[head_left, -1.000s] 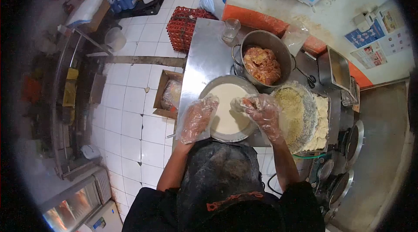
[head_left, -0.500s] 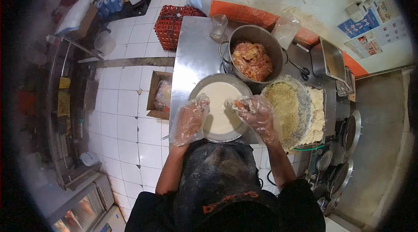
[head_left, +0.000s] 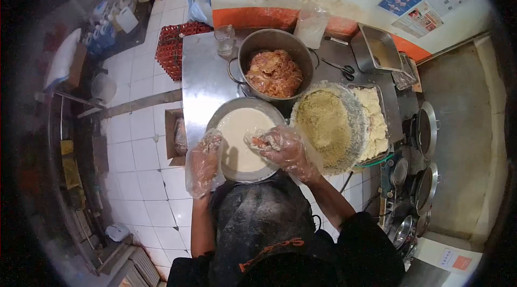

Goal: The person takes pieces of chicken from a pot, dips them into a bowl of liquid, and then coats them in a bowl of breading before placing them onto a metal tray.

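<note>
A round metal bowl [head_left: 260,102] of pale, creamy batter [head_left: 242,125] sits at the table's front edge. My left hand [head_left: 204,164], in a clear plastic glove, is at the bowl's left rim with its fingers bent; its grip appears to be on the rim. My right hand [head_left: 283,149], gloved too, hangs over the right part of the batter. Its fingers are curled together and coated with batter; whatever lies inside them is hidden. Beside it stands a wide basin [head_left: 358,125] of yellowish flour or crumb mix [head_left: 323,117].
Behind the bowl, a large pot [head_left: 304,66] holds raw, marinated meat [head_left: 276,71]. A tray of coated pieces [head_left: 371,120] lies right of the basin. Scissors [head_left: 344,69], a steel container [head_left: 371,55] and a glass jug [head_left: 224,39] stand farther back. Pans [head_left: 427,131] are at the right.
The whole view has shifted, so the table appears farther left. Relative to the bowl, my right hand has moved inward over the batter, and my left hand has drawn outward to the rim.
</note>
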Demonstrator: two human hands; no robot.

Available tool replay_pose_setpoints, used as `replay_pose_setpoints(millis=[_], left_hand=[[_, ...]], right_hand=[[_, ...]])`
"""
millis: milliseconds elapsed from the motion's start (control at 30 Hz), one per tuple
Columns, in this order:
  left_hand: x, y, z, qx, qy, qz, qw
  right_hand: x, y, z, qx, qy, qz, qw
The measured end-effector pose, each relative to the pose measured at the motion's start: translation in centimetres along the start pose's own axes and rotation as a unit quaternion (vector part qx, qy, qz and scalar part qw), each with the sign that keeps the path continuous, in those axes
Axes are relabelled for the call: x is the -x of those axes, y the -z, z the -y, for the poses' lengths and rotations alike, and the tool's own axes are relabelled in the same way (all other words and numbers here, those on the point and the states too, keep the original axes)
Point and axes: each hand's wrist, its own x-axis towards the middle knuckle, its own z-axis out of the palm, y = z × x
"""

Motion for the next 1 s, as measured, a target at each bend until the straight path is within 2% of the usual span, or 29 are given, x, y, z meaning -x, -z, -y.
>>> replay_pose_setpoints(millis=[33, 100, 133, 167, 200, 233, 300, 333, 400, 433, 467, 500, 533, 600, 633, 767, 833, 867, 933, 967, 1000], left_hand=[[0.0, 0.1, -0.4, -0.027, -0.006, -0.004, 1.000], [0.4, -0.2, -1.0, -0.054, -0.015, 0.004, 0.998], [0.3, -0.3, -1.3, -0.058, -0.005, 0.009, 0.998], [0.3, -0.2, -1.4, -0.063, 0.006, 0.013, 0.998], [0.3, -0.2, -1.5, -0.066, 0.002, 0.015, 0.998], [0.4, -0.3, -1.5, -0.076, 0.003, 0.008, 0.997], [0.7, -0.7, -1.4, -0.086, 0.005, 0.003, 0.996], [0.8, -0.9, -1.4, -0.067, -0.010, -0.001, 0.998], [0.9, -1.0, -2.0, -0.048, -0.032, -0.005, 0.998], [1.2, -1.2, -2.6, -0.095, -0.047, 0.004, 0.994], [1.4, -1.2, -2.9, -0.142, -0.061, 0.012, 0.988], [1.4, -1.7, -2.5, -0.060, -0.049, 0.023, 0.997], [1.8, -1.8, -2.3, -0.060, -0.049, 0.020, 0.997], [2.8, -1.9, -3.4, -0.083, -0.149, -0.006, 0.985], [3.0, -2.4, -2.8, -0.111, -0.198, -0.011, 0.974], [4.2, -4.7, -4.8, -0.042, -0.151, -0.004, 0.988], [4.8, -5.8, -7.8, 0.040, -0.075, 0.012, 0.996], [4.6, -7.1, -7.6, 0.038, -0.071, 0.013, 0.997], [4.0, -9.8, -6.5, -0.029, -0.093, 0.105, 0.990], [4.7, -10.9, -8.1, 0.086, -0.088, 0.122, 0.985], [4.4, -12.6, -8.5, 0.082, -0.092, 0.124, 0.985]], right_hand=[[-0.2, 0.1, -0.1, 0.001, -0.002, -0.004, 1.000], [-0.6, 1.5, 0.3, 0.028, 0.072, -0.025, 0.997], [-0.1, 1.2, 0.0, 0.032, 0.068, -0.029, 0.997], [0.3, 0.8, -0.1, -0.217, -0.122, -0.016, 0.968], [0.7, 0.4, -0.3, -0.446, -0.298, -0.001, 0.844], [1.2, 0.8, -1.0, -0.446, -0.297, -0.004, 0.844], [1.7, 3.7, -2.5, -0.258, -0.232, -0.002, 0.938], [2.6, 4.7, -3.4, -0.258, -0.232, -0.005, 0.938], [3.7, 7.0, -4.7, -0.130, -0.213, -0.020, 0.968], [4.1, 8.4, -4.5, -0.129, -0.211, -0.025, 0.968], [3.7, 11.0, -3.0, -0.242, -0.316, -0.077, 0.914], [3.5, 12.8, -2.3, -0.349, -0.410, -0.124, 0.834], [4.1, 13.8, -2.8, -0.350, -0.407, -0.124, 0.834], [4.3, 15.8, -3.4, -0.112, -0.296, -0.058, 0.947], [3.9, 16.7, -2.8, 0.052, -0.262, 0.037, 0.963], [11.7, 11.5, -3.9, 0.136, -0.190, 0.060, 0.970], [15.4, 9.2, -5.8, 0.195, -0.137, 0.074, 0.968], [16.9, 8.9, -7.1, 0.192, -0.138, 0.077, 0.969], [19.9, 8.7, -9.2, 0.053, -0.352, 0.091, 0.930], [19.1, 10.4, -10.0, 0.036, -0.379, 0.169, 0.909], [20.9, 9.9, -12.3, 0.034, -0.381, 0.164, 0.909]])
